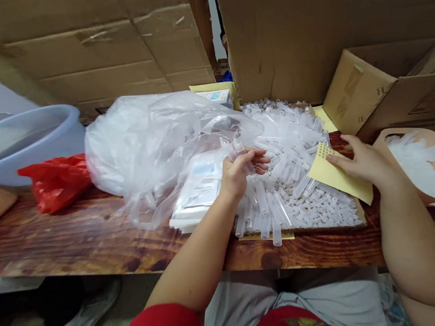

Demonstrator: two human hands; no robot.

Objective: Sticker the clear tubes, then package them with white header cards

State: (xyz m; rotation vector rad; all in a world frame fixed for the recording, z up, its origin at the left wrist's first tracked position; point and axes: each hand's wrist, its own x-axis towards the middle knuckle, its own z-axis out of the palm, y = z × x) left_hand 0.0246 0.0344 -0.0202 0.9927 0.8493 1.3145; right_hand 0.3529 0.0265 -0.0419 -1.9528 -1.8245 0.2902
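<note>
My left hand (239, 173) is closed around a few clear plastic tubes (236, 148), with their ends sticking up past the thumb. Below and behind it spreads a heap of similar loose tubes (268, 210) in a shallow cardboard tray (364, 212). Small white plastic pieces (329, 206) fill the tray's near right part. Over the heap's right side lies a yellow sheet (341, 180) with rows of small dark dots. My right hand (367, 163) has its thumb on this sheet near the dots, its index finger stretched apart; the other fingers are mostly hidden.
Left of the tray are a stack of printed white packets (196, 187), a large clear plastic bag (137, 142), a red bag (58, 182) and a blue basin (36, 140). An orange tray of white pieces (423, 161) stands right. Cardboard boxes (334, 17) wall the back.
</note>
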